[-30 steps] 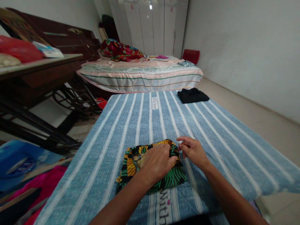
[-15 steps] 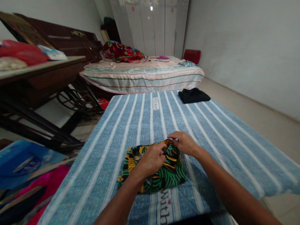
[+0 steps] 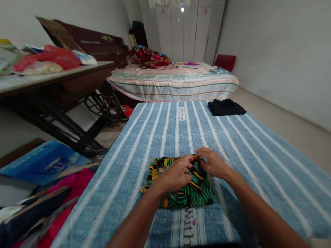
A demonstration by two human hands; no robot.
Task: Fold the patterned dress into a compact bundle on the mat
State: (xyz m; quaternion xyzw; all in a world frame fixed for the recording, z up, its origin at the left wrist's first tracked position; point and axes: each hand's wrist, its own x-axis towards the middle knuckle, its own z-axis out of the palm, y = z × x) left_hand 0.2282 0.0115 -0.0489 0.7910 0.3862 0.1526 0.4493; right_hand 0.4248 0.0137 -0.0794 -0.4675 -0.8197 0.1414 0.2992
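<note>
A folded garment (image 3: pixel 199 193), black with green, orange and yellow patterns, lies flat on the blue-and-white striped cloth (image 3: pixel 129 148) in front of me. My left hand (image 3: pixel 177 174) rests over its middle, fingers curled and pinching the fabric near the far edge. At the garment's far right corner, my right hand (image 3: pixel 212 162) pinches the same edge between thumb and fingers. Both sets of fingertips are close together. Part of the garment is hidden under my left hand and forearm.
A folded black cloth (image 3: pixel 226 107) lies at the far right of the striped surface. Beyond stands a bed (image 3: pixel 170 82) with a red floral blanket (image 3: pixel 150 57). On the left are a sewing table (image 3: pixel 85 74), a blue package (image 3: pixel 49 163) and a heap of clothes (image 3: pixel 69 196).
The whole view has swung left, so everything sits further right. Both hands stay at the garment's far edge, their fingertips shifting slightly along it.
</note>
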